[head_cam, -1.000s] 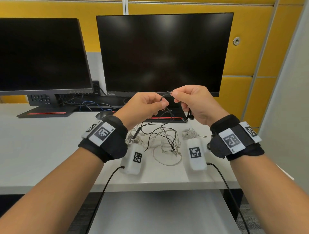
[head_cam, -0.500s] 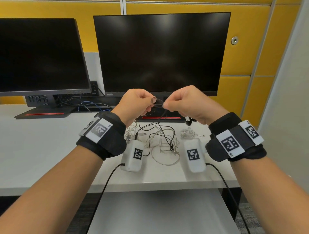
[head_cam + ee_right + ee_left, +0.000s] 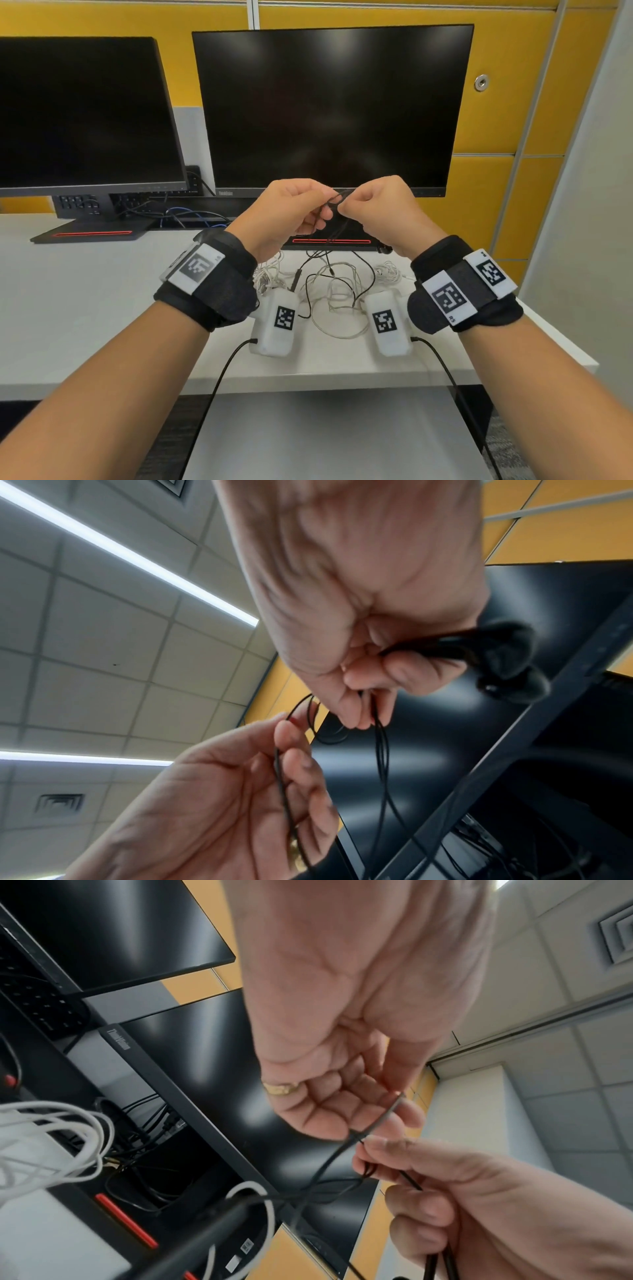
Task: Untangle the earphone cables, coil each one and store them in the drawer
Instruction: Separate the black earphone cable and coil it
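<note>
Both my left hand [image 3: 291, 209] and right hand [image 3: 373, 205] pinch the black earphone cable [image 3: 337, 200] between them; below, the white earphones [image 3: 337, 291] lie tangled. I'd tease loops apart gently, never yanking.

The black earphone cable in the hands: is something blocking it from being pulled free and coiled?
Yes. Both the left hand and the right hand pinch the black earphone cable, but its lower part hangs into the white earphone cables on the desk and crosses them. No drawer is visible.
</note>
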Demonstrator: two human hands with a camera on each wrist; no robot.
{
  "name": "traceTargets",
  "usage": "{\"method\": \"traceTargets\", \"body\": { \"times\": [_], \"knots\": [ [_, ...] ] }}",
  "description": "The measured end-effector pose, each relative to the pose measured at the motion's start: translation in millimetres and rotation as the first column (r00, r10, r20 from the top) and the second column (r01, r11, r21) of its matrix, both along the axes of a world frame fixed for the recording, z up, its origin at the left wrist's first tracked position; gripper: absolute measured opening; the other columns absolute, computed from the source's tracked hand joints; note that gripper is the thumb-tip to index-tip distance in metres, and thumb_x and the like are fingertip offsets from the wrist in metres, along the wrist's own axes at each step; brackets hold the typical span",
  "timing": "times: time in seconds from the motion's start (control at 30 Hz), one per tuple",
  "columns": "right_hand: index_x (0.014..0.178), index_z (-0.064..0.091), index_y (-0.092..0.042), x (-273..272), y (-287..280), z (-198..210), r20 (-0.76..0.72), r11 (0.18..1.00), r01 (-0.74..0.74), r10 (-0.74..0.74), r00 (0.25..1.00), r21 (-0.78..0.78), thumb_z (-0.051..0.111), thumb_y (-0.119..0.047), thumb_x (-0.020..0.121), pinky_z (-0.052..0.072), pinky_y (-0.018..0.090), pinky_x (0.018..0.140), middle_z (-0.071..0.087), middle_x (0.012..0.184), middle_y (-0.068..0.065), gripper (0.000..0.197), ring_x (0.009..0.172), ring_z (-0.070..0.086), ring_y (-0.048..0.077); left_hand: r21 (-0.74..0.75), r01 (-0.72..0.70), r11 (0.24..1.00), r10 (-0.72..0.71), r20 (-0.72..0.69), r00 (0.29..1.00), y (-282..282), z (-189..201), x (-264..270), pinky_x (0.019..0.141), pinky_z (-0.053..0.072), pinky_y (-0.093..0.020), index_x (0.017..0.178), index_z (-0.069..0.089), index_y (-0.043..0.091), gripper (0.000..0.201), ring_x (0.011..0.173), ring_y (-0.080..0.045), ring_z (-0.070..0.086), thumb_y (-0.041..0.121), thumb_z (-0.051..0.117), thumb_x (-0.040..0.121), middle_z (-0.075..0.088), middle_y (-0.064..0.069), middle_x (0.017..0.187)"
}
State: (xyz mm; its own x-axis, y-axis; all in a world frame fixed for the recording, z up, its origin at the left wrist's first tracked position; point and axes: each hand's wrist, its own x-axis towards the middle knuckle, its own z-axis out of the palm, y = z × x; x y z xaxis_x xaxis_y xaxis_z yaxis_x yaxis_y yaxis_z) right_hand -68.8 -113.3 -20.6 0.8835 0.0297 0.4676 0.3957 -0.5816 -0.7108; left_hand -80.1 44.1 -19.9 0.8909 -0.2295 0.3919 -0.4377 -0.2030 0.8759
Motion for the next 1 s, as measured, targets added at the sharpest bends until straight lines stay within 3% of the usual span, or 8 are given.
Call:
{"method": "traceTargets", "body": {
  "times": [0.1,0.17,0.23,0.37,0.47,0.67,0.87,1.0],
  "knots": [
    [0.078,0.074,-0.009,0.9,-0.9,-1.1,0.029,0.997,0.005,-0.007,1.000,0.075,0.065,-0.017,0.087,0.056,0.036,0.067,0.068,0.076,0.013,0.015,0.067,0.059,0.019,-0.055,-0.003,0.998,-0.001,-0.066,0.998,-1.1,-2.1,-0.5,0.066,0.056,-0.024,0.109,0.061,0.018,0.018,0.067,-0.011,0.065,0.014,0.045,0.101,0.067,0.000,0.072],
    [0.079,0.075,-0.009,2.2,-0.8,-1.1,0.046,0.995,-0.002,-0.003,0.999,0.097,0.066,-0.018,0.087,0.058,0.039,0.074,0.070,0.085,0.014,0.015,0.075,0.064,0.023,-0.075,-0.017,0.997,0.010,-0.091,0.996,-2.3,-3.8,0.1,0.064,0.055,-0.026,0.115,0.053,0.019,0.018,0.066,-0.013,0.066,0.015,0.054,0.097,0.067,-0.001,0.071],
    [0.082,0.076,-0.011,3.0,0.4,-0.7,0.042,0.995,-0.015,0.011,0.999,0.102,0.068,-0.021,0.087,0.059,0.037,0.075,0.070,0.089,0.011,0.014,0.077,0.063,0.016,-0.043,-0.030,0.999,0.026,-0.105,0.994,-4.1,-4.7,1.5,0.064,0.055,-0.026,0.116,0.054,0.018,0.024,0.064,-0.014,0.066,0.018,0.061,0.093,0.067,-0.001,0.070],
    [0.080,0.073,-0.018,-0.2,-0.2,-1.0,0.012,0.996,-0.062,0.061,0.998,0.070,0.068,-0.026,0.089,0.051,0.024,0.062,0.066,0.081,-0.003,0.013,0.070,0.060,0.008,0.003,-0.133,0.991,0.133,-0.046,0.990,-7.0,-3.8,4.1,0.057,0.053,-0.020,0.101,0.066,0.014,0.013,0.056,-0.006,0.059,0.020,0.055,0.097,0.061,0.001,0.067],
    [0.080,0.069,-0.021,-1.8,-5.6,-1.0,-0.051,0.993,-0.072,0.076,0.996,0.089,0.061,-0.030,0.094,0.044,0.023,0.057,0.060,0.071,-0.005,0.019,0.059,0.055,0.008,-0.053,-0.208,0.977,0.208,-0.010,0.978,-2.5,-3.0,9.0,0.053,0.049,-0.016,0.101,0.067,0.010,0.018,0.055,-0.003,0.055,0.020,0.053,0.098,0.059,0.000,0.075],
    [0.090,0.072,-0.013,1.5,-8.7,-1.8,-0.154,0.986,-0.110,0.129,0.980,0.128,0.064,-0.020,0.092,0.052,0.021,0.054,0.069,0.089,0.006,0.011,0.071,0.066,0.011,-0.280,-0.103,0.955,0.080,-0.090,0.993,-3.6,1.3,4.7,0.056,0.051,-0.015,0.095,0.055,0.010,0.018,0.057,-0.003,0.059,0.010,0.038,0.102,0.066,-0.002,0.080],
    [0.078,0.073,-0.012,0.1,-10.0,-1.9,-0.038,0.994,-0.106,0.107,0.994,0.015,0.075,-0.009,0.081,0.057,0.034,0.078,0.070,0.081,0.001,0.004,0.083,0.067,0.015,-0.414,-0.034,0.910,-0.033,-0.152,0.988,-2.2,5.5,3.6,0.061,0.053,-0.018,0.093,0.054,0.008,0.020,0.064,-0.008,0.061,0.008,0.035,0.100,0.064,-0.003,0.078],
    [0.091,0.058,-0.010,-1.8,-12.5,-4.3,-0.030,0.930,-0.283,0.298,0.954,0.236,0.068,0.006,0.083,0.061,0.036,0.073,0.067,0.077,0.011,0.021,0.076,0.072,0.024,-0.492,-0.031,0.870,-0.028,-0.112,0.993,3.3,5.1,7.9,0.072,0.056,-0.022,0.102,0.050,0.007,0.010,0.079,-0.013,0.066,0.008,0.040,0.101,0.061,-0.007,0.092]
  ]
}}
